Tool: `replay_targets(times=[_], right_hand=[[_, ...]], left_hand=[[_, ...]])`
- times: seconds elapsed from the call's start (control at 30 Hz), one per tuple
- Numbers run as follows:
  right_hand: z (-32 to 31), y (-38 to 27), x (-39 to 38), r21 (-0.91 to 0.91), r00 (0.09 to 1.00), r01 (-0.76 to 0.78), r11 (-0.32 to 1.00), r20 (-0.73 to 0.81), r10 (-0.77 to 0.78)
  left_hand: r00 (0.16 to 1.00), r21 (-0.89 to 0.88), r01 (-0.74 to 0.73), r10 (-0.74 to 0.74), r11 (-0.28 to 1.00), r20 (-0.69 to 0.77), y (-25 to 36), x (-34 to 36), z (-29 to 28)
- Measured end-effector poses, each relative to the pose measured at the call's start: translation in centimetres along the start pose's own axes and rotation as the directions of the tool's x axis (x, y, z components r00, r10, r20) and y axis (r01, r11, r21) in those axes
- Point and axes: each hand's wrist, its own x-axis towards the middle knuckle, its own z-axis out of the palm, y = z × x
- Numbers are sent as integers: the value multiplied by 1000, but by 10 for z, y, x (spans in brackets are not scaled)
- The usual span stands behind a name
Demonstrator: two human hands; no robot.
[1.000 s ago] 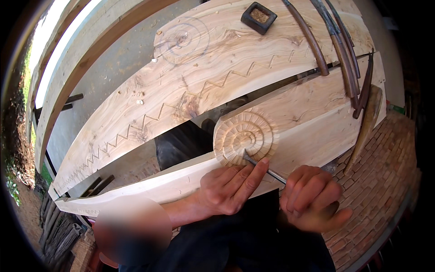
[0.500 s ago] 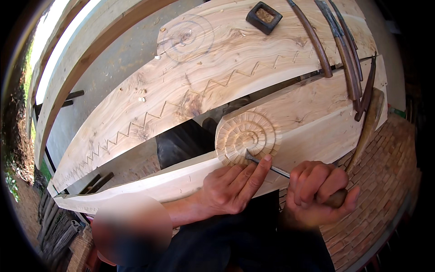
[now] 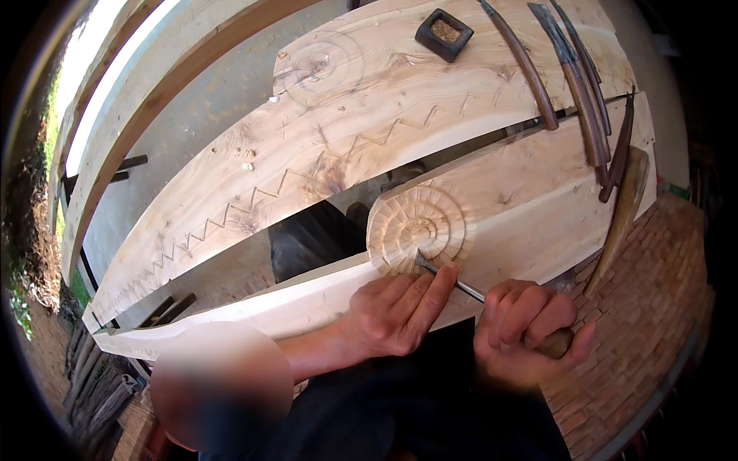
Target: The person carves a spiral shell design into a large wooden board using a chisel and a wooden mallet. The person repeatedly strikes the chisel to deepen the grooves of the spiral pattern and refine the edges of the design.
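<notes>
A carved spiral rosette [image 3: 420, 223] with ringed, notched segments sits on the near wooden board [image 3: 538, 230]. The blade of a chisel [image 3: 470, 291] rests on the lower part of that carving, its metal shaft slanting down to the right. My left hand [image 3: 392, 313] is closed at the shaft near the blade, its index finger laid along the metal and the wrist low over the board's near edge. Around the wooden handle my right hand [image 3: 526, 330] is wrapped in a fist, with the rounded handle end showing beside the thumb.
Beyond a narrow gap lies a second board [image 3: 338, 146] with a carved zigzag line and a drawn circle. It carries a small dark square box [image 3: 444, 34] of brownish material and several wooden-handled tools [image 3: 580, 92]. A wooden mallet-like stick [image 3: 619, 223] leans at the right.
My right hand has shifted slightly left with the chisel handle, so the shaft slants a little more steeply. The blade stays on the rosette, and my left hand has barely moved.
</notes>
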Motion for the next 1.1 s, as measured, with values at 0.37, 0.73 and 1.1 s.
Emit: replay_targets(times=[0.37, 0.73, 1.1], right_hand=[[-7, -10, 2, 83, 954, 64, 994, 287, -86], [-21, -7, 16, 17, 973, -14, 1000, 229, 9], [-24, -7, 23, 59, 952, -46, 997, 305, 26]], left_hand=[[986, -14, -165, 165, 986, -31, 1, -4, -2], [987, 47, -127, 121, 991, 109, 1, 1, -3], [987, 39, -114, 109, 993, 114, 1, 1, -3]])
